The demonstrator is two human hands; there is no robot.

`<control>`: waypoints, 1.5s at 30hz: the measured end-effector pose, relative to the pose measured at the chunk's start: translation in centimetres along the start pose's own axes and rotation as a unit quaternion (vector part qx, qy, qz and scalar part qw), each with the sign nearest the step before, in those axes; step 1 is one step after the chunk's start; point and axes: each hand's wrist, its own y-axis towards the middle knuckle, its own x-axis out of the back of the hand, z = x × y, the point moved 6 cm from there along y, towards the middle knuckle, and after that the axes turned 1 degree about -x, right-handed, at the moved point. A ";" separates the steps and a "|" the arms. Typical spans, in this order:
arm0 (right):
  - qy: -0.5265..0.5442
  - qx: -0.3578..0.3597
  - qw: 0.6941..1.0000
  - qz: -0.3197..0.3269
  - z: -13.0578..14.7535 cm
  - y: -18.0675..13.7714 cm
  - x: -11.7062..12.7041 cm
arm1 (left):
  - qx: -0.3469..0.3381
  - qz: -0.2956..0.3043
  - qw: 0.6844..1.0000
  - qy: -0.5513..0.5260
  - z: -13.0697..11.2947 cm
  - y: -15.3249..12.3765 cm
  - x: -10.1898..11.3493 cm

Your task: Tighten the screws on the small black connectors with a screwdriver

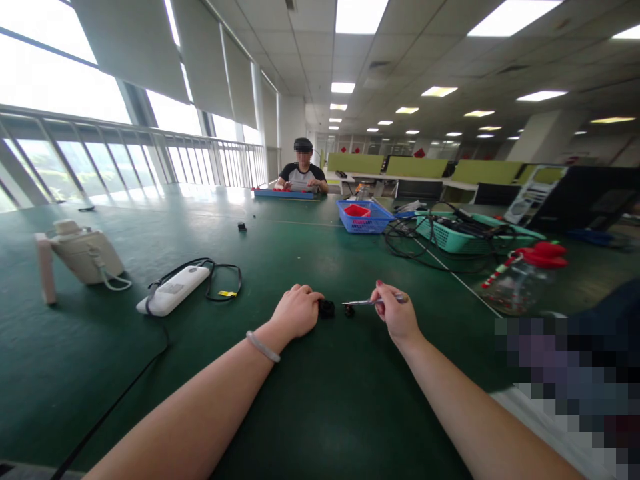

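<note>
My left hand [297, 311] rests on the green table with its fingers closed on a small black part [327, 309]. Its exact kind is too small to make out. Held in my right hand [397, 312] is a slim pair of silvery tweezers [363, 303], pointing left. The tips hover over or touch a second small dark piece [349, 311] on the table, a short gap to the right of the first part. Fingers of both hands partly hide what they grip.
Left stand a white power strip [175, 291] with a black cable and a beige bottle [90, 253]. A blue basket [365, 220], a green basket [450, 237] with cables and a red-lidded jar [525, 280] are right. A person [303, 170] sits opposite; another person's blurred-out side shows right.
</note>
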 end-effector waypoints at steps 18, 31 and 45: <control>0.034 0.017 0.998 -0.040 0.0 0.0 0.4 | -0.130 -0.026 0.989 -0.072 -3.4 -0.5 0.7; 0.021 0.024 0.999 -0.027 -0.2 0.0 0.3 | -0.167 0.004 0.985 -0.033 -4.2 -0.6 -0.4; -0.026 0.043 0.999 0.001 0.6 -0.4 0.0 | -0.152 0.022 0.988 -0.012 -4.9 -1.6 0.7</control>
